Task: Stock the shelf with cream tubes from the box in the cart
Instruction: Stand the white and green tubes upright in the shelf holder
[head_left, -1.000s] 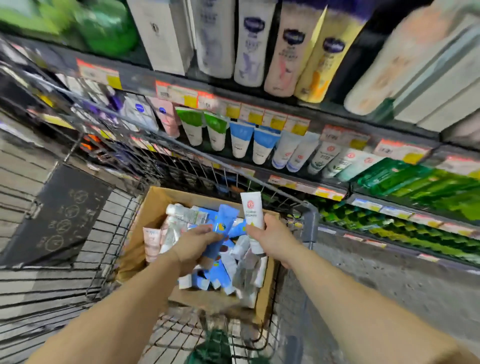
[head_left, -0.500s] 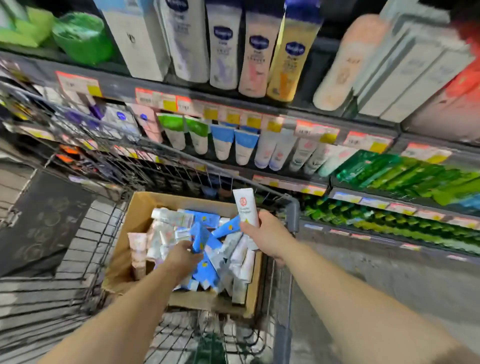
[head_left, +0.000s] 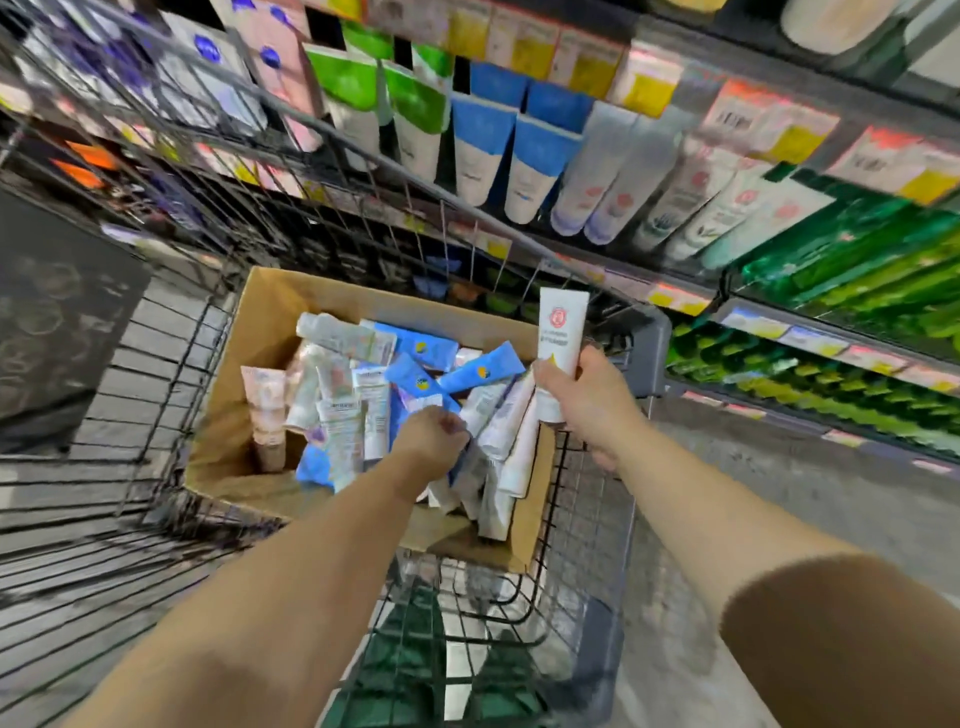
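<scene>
Wire cart (head_left: 587, 519), cardboard box (head_left: 270, 317), glossy tubes (head_left: 358, 395)

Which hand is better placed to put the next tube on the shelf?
Probably the right hand: it holds a white tube upright, nearer the shelf. The left hand is down among tubes in the box.

Open brown cardboard box (head_left: 270, 332) sitting inside black wire shopping cart (head_left: 587, 499), at centre. Heap of mixed blue and white cream tubes (head_left: 363, 384) in the box. Left hand (head_left: 431, 441) down among the tubes. Right hand (head_left: 587, 400) at 3 o'clock of the box, over its rim, holding upright white cream tube with red round logo (head_left: 562, 332). Dark metal store shelf (head_left: 675, 291) beyond the cart, 12 to 2 o'clock, tubes standing in a row on it.
</scene>
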